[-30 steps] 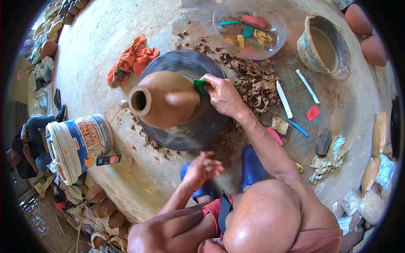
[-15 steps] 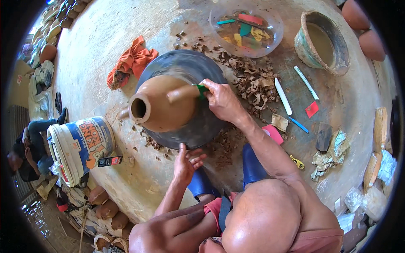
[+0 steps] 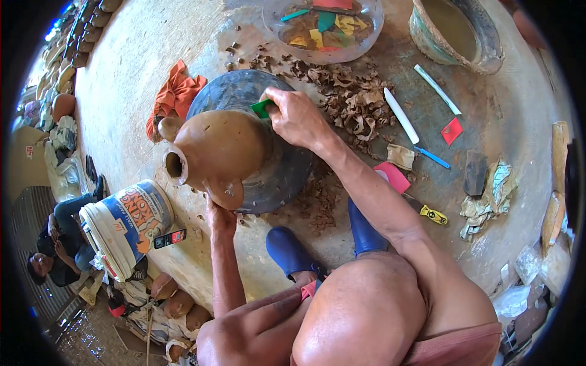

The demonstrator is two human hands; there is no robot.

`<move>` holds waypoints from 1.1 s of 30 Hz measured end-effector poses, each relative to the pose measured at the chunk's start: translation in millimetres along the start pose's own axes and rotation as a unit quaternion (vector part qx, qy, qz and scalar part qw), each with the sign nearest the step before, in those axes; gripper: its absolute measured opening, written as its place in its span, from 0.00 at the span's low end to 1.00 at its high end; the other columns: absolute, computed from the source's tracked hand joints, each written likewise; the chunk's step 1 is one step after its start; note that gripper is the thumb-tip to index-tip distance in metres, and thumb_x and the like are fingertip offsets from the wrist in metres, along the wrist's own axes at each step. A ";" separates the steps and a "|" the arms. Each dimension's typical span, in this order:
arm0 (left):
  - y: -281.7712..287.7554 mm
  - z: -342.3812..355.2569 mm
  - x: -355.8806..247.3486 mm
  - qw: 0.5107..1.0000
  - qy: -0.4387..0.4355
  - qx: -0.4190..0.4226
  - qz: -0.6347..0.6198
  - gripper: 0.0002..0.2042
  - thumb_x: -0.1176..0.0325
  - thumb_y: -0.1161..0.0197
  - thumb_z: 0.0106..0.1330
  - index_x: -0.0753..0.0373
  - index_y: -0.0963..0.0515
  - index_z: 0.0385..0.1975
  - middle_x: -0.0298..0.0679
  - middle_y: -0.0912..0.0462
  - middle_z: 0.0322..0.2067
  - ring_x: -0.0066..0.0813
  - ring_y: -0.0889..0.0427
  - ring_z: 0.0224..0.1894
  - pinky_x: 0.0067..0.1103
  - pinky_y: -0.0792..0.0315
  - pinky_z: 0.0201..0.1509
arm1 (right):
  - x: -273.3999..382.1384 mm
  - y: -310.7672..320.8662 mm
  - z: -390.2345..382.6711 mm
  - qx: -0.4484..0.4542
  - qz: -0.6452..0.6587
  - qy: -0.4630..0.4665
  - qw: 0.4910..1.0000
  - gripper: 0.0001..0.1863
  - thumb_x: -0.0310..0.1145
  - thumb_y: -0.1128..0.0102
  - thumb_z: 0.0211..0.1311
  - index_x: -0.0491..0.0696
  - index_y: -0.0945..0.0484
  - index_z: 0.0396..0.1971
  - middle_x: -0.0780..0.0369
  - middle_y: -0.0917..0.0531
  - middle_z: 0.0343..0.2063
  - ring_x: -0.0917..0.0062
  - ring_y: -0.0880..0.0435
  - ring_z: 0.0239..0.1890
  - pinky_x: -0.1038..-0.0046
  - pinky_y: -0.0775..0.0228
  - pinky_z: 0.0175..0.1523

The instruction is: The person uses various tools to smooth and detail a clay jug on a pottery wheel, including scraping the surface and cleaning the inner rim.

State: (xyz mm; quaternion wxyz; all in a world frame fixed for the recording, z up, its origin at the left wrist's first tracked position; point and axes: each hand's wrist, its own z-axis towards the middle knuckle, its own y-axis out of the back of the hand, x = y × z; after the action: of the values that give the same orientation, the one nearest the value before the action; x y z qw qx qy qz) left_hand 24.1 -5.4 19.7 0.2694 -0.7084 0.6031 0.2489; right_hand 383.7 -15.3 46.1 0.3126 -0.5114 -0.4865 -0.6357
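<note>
A brown clay pot (image 3: 223,146) with a narrow neck facing left and rounded lugs sits on a dark round turntable (image 3: 281,183). My right hand (image 3: 296,119) is closed on a small green flat scraper (image 3: 259,110) at the pot's upper right side, by the turntable. My left hand (image 3: 221,216) is at the turntable's near left edge, just below the lower lug; its fingertips are hidden behind the pot and rim.
Around lie clay shavings (image 3: 360,110), an orange cloth (image 3: 174,91), a plastic basin (image 3: 268,27), a water pot (image 3: 421,43), white strips (image 3: 400,116), a yellow tool (image 3: 432,213) and a paint bucket (image 3: 122,226). Another person (image 3: 58,256) reclines at the left; stacked pots line the edges.
The pot has turned, bringing its lugs to the upper left and bottom. My left hand has moved up and left to the turntable's edge. My right hand has shifted up and left with the scraper.
</note>
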 end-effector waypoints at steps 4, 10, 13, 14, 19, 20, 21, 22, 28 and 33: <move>5.7 19.1 -23.9 0.994 -0.069 0.077 0.031 0.30 0.61 0.30 0.75 0.56 0.33 0.74 0.43 0.25 0.70 0.43 0.20 0.67 0.44 0.23 0.69 | -0.7 -6.2 10.0 0.016 -0.002 0.012 1.000 0.10 0.24 0.43 0.65 0.44 0.17 0.44 0.43 0.13 0.33 0.43 0.12 0.42 0.47 0.23 0.45; 4.7 38.9 -29.2 0.911 -0.345 0.041 0.221 0.36 0.67 0.23 0.59 0.74 0.32 0.65 0.62 0.22 0.55 0.61 0.19 0.54 0.49 0.22 0.56 | 3.6 -15.8 16.5 0.052 0.017 0.058 0.997 0.09 0.22 0.43 0.63 0.42 0.19 0.41 0.42 0.15 0.30 0.43 0.12 0.38 0.49 0.23 0.42; -0.3 36.6 -27.4 0.950 -0.274 0.010 0.152 0.36 0.68 0.23 0.58 0.74 0.32 0.64 0.56 0.21 0.54 0.59 0.18 0.52 0.50 0.23 0.58 | 0.5 -12.6 10.6 0.049 0.023 0.056 0.997 0.10 0.19 0.44 0.61 0.41 0.20 0.41 0.42 0.17 0.28 0.44 0.13 0.37 0.50 0.24 0.41; -19.9 29.8 -17.3 0.951 -0.246 0.023 0.188 0.34 0.65 0.25 0.63 0.71 0.31 0.67 0.55 0.22 0.58 0.58 0.19 0.56 0.51 0.24 0.62 | -9.4 -6.2 6.0 0.041 0.021 0.042 0.998 0.10 0.18 0.44 0.61 0.41 0.20 0.42 0.42 0.17 0.28 0.43 0.13 0.37 0.50 0.25 0.40; 7.9 -4.3 22.9 0.991 -0.083 0.046 -0.096 0.31 0.46 0.46 0.85 0.61 0.34 0.77 0.39 0.24 0.70 0.38 0.23 0.70 0.45 0.30 0.77 | 8.9 -11.7 0.3 0.045 0.053 0.027 0.997 0.10 0.17 0.45 0.62 0.41 0.21 0.42 0.41 0.18 0.28 0.42 0.14 0.38 0.49 0.27 0.40; -15.0 -20.5 43.0 0.990 -0.069 0.057 -0.111 0.30 0.44 0.46 0.85 0.57 0.35 0.77 0.39 0.24 0.71 0.39 0.24 0.71 0.45 0.31 0.77 | 1.2 -6.8 -2.4 0.033 0.051 0.025 0.998 0.09 0.18 0.44 0.63 0.40 0.21 0.41 0.41 0.18 0.28 0.41 0.15 0.39 0.49 0.27 0.40; -18.0 -39.6 61.1 0.993 -0.016 0.043 -0.106 0.30 0.43 0.47 0.84 0.54 0.34 0.77 0.39 0.24 0.71 0.39 0.23 0.70 0.45 0.28 0.74 | -0.4 -6.4 -2.5 0.025 0.056 0.028 0.998 0.07 0.18 0.44 0.64 0.40 0.21 0.41 0.40 0.18 0.29 0.41 0.15 0.39 0.49 0.27 0.40; -32.0 -62.4 77.1 0.996 0.034 -0.001 -0.085 0.31 0.40 0.47 0.84 0.54 0.34 0.76 0.39 0.23 0.70 0.39 0.21 0.68 0.43 0.22 0.67 | -3.5 -7.7 -3.6 0.025 0.054 0.025 0.998 0.07 0.18 0.44 0.64 0.40 0.21 0.41 0.40 0.18 0.29 0.41 0.15 0.39 0.49 0.27 0.40; -44.9 -98.7 66.1 0.982 0.168 0.080 -0.011 0.37 0.32 0.50 0.80 0.52 0.37 0.77 0.49 0.21 0.65 0.51 0.12 0.56 0.40 0.13 0.56 | 4.9 -16.2 -4.4 0.039 0.022 0.003 0.999 0.12 0.20 0.44 0.61 0.40 0.20 0.44 0.41 0.15 0.31 0.42 0.13 0.42 0.47 0.22 0.44; 11.8 -3.6 -1.0 0.997 -0.040 0.069 -0.025 0.30 0.41 0.49 0.84 0.57 0.31 0.73 0.42 0.23 0.68 0.41 0.20 0.66 0.41 0.21 0.65 | 10.6 -24.8 -8.4 0.025 0.027 0.009 0.999 0.07 0.20 0.43 0.69 0.39 0.20 0.44 0.41 0.15 0.33 0.42 0.14 0.42 0.50 0.25 0.42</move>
State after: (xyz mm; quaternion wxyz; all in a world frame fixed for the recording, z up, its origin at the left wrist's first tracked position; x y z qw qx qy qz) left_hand 12.4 -8.6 22.1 0.3473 -0.6924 0.5900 0.2279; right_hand 355.7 -13.9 48.8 0.3466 -0.5109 -0.4855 -0.6190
